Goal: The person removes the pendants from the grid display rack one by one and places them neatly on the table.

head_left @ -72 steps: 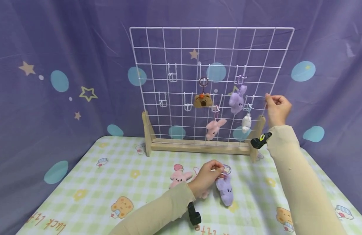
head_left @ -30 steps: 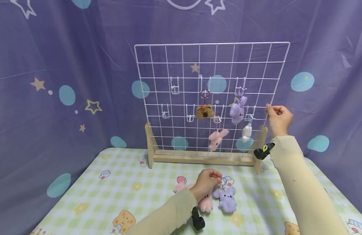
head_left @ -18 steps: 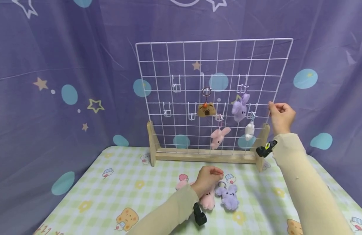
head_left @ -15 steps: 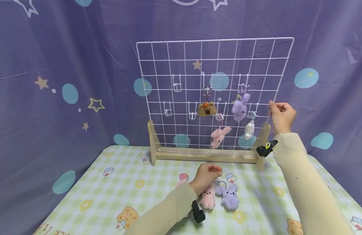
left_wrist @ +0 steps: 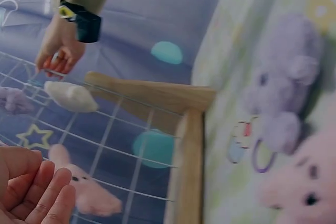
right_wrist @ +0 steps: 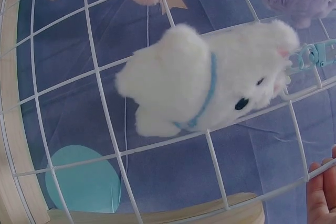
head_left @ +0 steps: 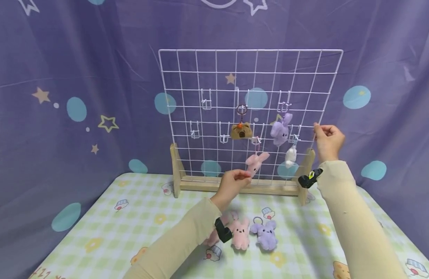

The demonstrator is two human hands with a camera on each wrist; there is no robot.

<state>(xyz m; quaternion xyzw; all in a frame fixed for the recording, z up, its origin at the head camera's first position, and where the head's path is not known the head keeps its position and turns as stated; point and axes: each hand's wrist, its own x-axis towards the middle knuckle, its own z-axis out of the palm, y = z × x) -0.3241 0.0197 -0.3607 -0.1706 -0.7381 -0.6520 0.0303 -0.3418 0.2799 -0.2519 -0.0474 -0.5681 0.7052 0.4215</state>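
My left hand (head_left: 233,185) is raised in front of the white wire grid (head_left: 251,50), its fingertips overlapping the lower end of a hanging pink bunny keychain (head_left: 256,162). Nothing is between its loosely bent fingers in the left wrist view. My right hand (head_left: 328,140) pinches the grid's right edge wire. Close by that hand hangs a white plush keychain (right_wrist: 168,77) with a blue cord round its neck. On the table lie a lavender plush keychain (head_left: 266,236) with its ring and a pink plush keychain (head_left: 240,234). Another pink plush (head_left: 211,237) is partly hidden by my left wrist.
A wooden stand (head_left: 273,189) carries the grid. A brown bear-head keychain (head_left: 241,131) and a lavender bunny keychain (head_left: 280,133) also hang there. Several white hooks at the left, such as one hook (head_left: 206,104), bear nothing. A checked cloth (head_left: 131,217) covers the table.
My left hand has let go of the lavender plush keychain's ring, leaving it on the table, and has risen toward the grid. My right hand keeps its hold on the edge wire.
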